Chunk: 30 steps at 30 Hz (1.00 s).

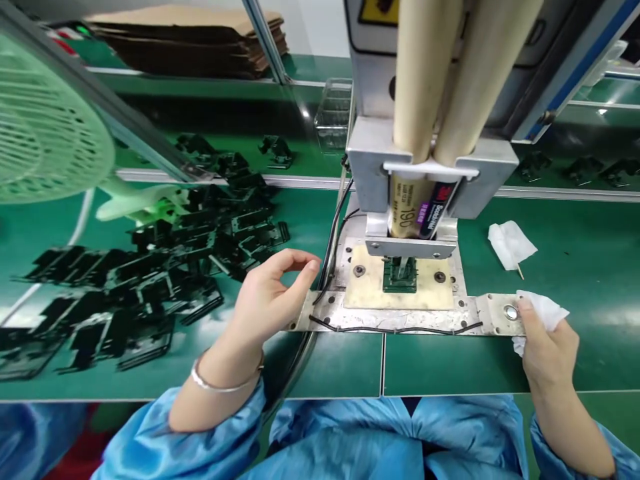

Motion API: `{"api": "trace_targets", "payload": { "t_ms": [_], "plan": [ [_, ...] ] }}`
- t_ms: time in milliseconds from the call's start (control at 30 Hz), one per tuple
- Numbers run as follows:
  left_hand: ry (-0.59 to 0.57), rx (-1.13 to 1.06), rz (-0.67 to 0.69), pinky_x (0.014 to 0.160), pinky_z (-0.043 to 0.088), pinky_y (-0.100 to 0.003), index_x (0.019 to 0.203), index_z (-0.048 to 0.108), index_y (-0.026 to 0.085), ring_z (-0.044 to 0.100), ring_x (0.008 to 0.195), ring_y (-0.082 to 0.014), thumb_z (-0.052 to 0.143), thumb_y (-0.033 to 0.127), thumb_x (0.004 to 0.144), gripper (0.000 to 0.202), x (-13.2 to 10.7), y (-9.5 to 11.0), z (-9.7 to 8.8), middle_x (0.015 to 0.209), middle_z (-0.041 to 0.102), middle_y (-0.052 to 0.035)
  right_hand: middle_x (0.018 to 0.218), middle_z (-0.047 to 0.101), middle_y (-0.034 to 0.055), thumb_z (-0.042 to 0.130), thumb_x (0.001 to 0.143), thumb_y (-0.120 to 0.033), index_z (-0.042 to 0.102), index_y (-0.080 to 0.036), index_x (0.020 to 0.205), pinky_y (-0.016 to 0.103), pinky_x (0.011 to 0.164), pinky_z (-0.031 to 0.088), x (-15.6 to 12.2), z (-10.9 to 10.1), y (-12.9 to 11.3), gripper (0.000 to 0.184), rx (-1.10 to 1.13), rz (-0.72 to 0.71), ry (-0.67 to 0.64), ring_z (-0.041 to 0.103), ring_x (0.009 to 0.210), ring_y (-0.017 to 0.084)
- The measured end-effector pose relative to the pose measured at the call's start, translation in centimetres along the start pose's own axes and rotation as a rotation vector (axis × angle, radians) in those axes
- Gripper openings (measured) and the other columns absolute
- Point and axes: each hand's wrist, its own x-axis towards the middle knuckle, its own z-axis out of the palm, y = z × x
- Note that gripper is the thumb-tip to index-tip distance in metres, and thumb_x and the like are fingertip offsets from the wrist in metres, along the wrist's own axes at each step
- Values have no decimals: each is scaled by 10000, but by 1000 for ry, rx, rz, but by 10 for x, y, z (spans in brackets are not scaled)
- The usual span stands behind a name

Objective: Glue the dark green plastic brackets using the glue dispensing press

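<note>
The left hand (pixel 274 293), loosely curved, was at the left end of the metal base (pixel 415 319). At the right end, the right hand (pixel 550 353) held a white tissue (pixel 549 310) (a little crumpled). Black parts (pixel 120 327) lay farther left.

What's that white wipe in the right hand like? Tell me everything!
The white wipe is crumpled and looks thin and soft, maybe paper or cloth. The right hand holds it and hides its middle. A bigger piece pokes out above the fingers, a smaller bit lower left, by the metal bar's right end. Whether it touches the bar, I can't tell.
</note>
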Motion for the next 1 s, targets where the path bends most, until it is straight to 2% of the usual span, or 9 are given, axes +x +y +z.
{"api": "trace_targets", "payload": {
  "t_ms": [67, 167, 433, 600, 767, 867, 1000],
  "plan": [
    [-43, 11, -22, 818, 431, -273, 885, 651, 194, 607, 851, -189, 594, 426, 868, 240, -1, 7, -1, 894, 664, -8, 974, 715, 117, 797, 695, -604, 737, -124, 1004, 420, 795, 520, 0, 0, 0, 573, -4, -9, -4, 659, 934, 328],
    [-48, -8, -69, 822, 418, -266, 887, 646, 182, 594, 854, -182, 595, 410, 873, 235, -2, 10, -3, 894, 653, -9, 966, 717, 103, 794, 711, -592, 737, -140, 1002, 402, 781, 509, 0, -1, 2, 540, 3, -16, -17, 660, 923, 313],
    [-64, -25, -68, 849, 427, -277, 897, 645, 182, 596, 884, -199, 606, 462, 853, 287, 0, 5, -3, 918, 654, -18, 969, 720, 100, 804, 649, -640, 741, -146, 981, 402, 777, 496, 1, -1, 1, 598, -23, 56, -18, 656, 924, 322],
    [-47, 3, -45, 828, 464, -298, 860, 642, 197, 609, 849, -215, 568, 553, 845, 365, 1, 0, -2, 882, 661, -30, 951, 725, 95, 818, 561, -677, 745, -160, 925, 423, 783, 482, 2, -1, -1, 637, -64, 164, 0, 650, 933, 343],
    [-39, -14, -69, 941, 470, -372, 937, 639, 202, 613, 989, -266, 590, 604, 815, 423, 1, 3, -4, 999, 665, -64, 946, 729, 94, 807, 591, -662, 744, -162, 942, 439, 784, 485, 1, -1, 1, 615, -63, 162, -13, 654, 912, 345],
    [-152, -9, -6, 1015, 463, -425, 1118, 607, 212, 574, 1139, -305, 655, 614, 772, 532, 2, 24, -3, 1161, 638, -82, 946, 728, 105, 802, 614, -652, 745, -148, 964, 445, 790, 491, 1, -1, 3, 617, -72, 131, -20, 654, 914, 350],
    [-372, -47, 130, 1120, 390, -483, 1357, 460, 199, 490, 1273, -332, 773, 595, 678, 845, 11, 57, 12, 1390, 506, -122, 963, 725, 106, 811, 621, -640, 746, -143, 976, 431, 809, 502, 1, -2, 3, 615, -40, 110, -11, 658, 914, 334]
  ]
}}
